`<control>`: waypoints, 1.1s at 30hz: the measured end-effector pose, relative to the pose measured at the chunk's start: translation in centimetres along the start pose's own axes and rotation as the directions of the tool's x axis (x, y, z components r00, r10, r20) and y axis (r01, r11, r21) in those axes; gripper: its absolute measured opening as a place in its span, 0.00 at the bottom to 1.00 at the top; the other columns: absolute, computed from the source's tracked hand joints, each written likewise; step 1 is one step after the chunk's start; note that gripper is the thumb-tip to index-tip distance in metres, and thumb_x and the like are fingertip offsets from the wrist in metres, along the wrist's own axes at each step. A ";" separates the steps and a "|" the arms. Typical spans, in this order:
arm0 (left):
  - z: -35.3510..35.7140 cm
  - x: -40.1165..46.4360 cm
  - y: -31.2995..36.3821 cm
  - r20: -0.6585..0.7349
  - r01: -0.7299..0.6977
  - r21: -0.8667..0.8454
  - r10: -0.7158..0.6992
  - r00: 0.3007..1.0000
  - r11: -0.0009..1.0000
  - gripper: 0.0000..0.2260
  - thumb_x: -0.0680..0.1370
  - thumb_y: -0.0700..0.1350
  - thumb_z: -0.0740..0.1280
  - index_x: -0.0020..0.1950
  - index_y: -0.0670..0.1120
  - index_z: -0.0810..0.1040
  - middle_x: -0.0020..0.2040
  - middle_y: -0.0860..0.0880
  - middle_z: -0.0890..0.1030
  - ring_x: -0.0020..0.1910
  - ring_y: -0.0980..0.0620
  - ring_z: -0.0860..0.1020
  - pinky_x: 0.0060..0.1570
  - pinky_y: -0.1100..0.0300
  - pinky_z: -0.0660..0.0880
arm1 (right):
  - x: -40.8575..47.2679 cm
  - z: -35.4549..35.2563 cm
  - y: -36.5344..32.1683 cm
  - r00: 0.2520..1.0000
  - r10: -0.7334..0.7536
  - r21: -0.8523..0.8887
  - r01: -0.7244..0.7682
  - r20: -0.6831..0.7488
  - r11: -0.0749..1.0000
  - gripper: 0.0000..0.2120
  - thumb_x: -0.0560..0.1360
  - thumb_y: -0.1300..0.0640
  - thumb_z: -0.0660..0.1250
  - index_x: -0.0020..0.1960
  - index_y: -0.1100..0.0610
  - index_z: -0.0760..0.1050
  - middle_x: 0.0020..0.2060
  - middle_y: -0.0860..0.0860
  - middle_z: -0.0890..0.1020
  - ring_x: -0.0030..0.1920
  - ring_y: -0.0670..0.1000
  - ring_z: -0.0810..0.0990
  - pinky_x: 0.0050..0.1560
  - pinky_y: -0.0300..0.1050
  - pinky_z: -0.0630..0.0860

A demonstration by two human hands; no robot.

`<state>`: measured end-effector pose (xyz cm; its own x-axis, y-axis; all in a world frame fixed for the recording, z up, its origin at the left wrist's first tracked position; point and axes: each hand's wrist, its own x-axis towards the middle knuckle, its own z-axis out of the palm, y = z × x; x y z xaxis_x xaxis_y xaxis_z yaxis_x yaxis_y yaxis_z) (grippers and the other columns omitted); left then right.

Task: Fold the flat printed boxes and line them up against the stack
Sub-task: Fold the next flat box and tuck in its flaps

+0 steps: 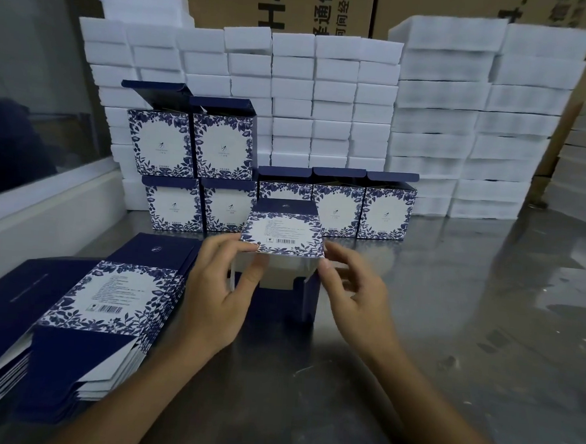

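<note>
Half-formed navy and blue-floral printed cardboard box [283,235] is sitting mid-table on the dull, reflective steel table [449,334], w/ white inner flaps hanging open toward the camera. Left hand [219,286] is gripping its left edge: thumb on the barcode panel, fingers curling under the flap. Right hand [352,294] is touching the right corner w/ fingertips, remaining fingers loosely spread, not clamping anything. Stack of flat printed box blanks [83,312], matte navy w/ floral borders, is lying at the left. Seven folded printed boxes [287,187], lids up, are standing in two tiers against the wall of white foam blocks [326,103] behind. Brown corrugated cartons [298,6] are rising at the back.
</note>
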<state>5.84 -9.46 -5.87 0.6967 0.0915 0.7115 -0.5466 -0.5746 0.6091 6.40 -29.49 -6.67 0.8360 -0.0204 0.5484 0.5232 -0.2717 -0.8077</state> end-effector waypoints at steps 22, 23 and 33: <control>0.3 -0.2 1.7 -0.104 0.013 -0.016 -0.015 0.994 1.000 0.22 0.75 0.61 0.61 0.47 0.43 0.80 0.46 0.51 0.76 0.45 0.59 0.76 0.44 0.68 0.70 | 0.2 0.2 1.0 0.989 0.109 -0.287 -0.134 -0.104 0.948 0.07 0.73 0.54 0.77 0.42 0.58 0.84 0.35 0.48 0.85 0.36 0.45 0.82 0.40 0.42 0.77; 0.3 -0.2 1.7 -0.103 0.013 -0.023 -0.015 0.995 1.000 0.22 0.75 0.61 0.61 0.47 0.43 0.80 0.46 0.51 0.76 0.46 0.59 0.76 0.44 0.69 0.70 | 0.2 0.1 1.1 0.989 0.118 -0.302 -0.139 -0.086 0.943 0.07 0.73 0.54 0.76 0.42 0.57 0.84 0.35 0.49 0.85 0.36 0.46 0.82 0.40 0.43 0.78; 0.4 -0.1 1.5 -0.102 0.009 -0.018 -0.010 0.995 1.000 0.20 0.75 0.62 0.61 0.47 0.45 0.79 0.47 0.52 0.77 0.48 0.63 0.75 0.46 0.68 0.71 | 0.1 -0.1 1.8 0.989 0.146 -0.346 -0.146 -0.028 0.927 0.07 0.72 0.56 0.77 0.48 0.54 0.81 0.34 0.45 0.82 0.36 0.43 0.80 0.39 0.40 0.76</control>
<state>5.15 -10.66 -5.21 0.6514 0.1799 0.7371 -0.5490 -0.5589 0.6215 7.43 -30.03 -8.00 0.8984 -0.0866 0.4305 0.3051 -0.5820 -0.7538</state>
